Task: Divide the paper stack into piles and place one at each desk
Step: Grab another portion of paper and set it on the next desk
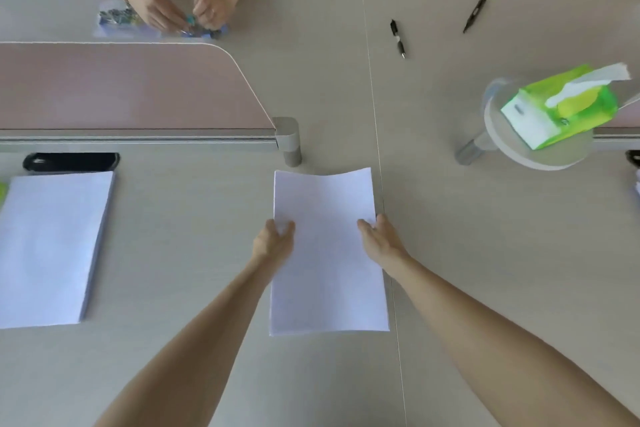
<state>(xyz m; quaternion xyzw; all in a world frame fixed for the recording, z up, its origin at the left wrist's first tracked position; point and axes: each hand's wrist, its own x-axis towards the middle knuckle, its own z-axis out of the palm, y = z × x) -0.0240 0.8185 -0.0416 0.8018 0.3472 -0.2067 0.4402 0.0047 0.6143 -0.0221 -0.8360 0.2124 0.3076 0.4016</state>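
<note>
A thin pile of white paper [327, 253] lies in the middle of the beige desk [194, 253], just left of the seam between two desks. My left hand [273, 239] grips its left edge and my right hand [379, 236] grips its right edge; the far end of the pile curves up slightly. A thicker white paper stack [48, 246] lies flat at the left of the same desk, apart from both hands.
A pink divider panel [121, 87] with a grey post [289, 139] stands behind the left desk. Across it, another person's hands [183, 7] handle small coloured items. On the right desk lie two pens [398, 40] and a green tissue box [561, 104] on a round stand.
</note>
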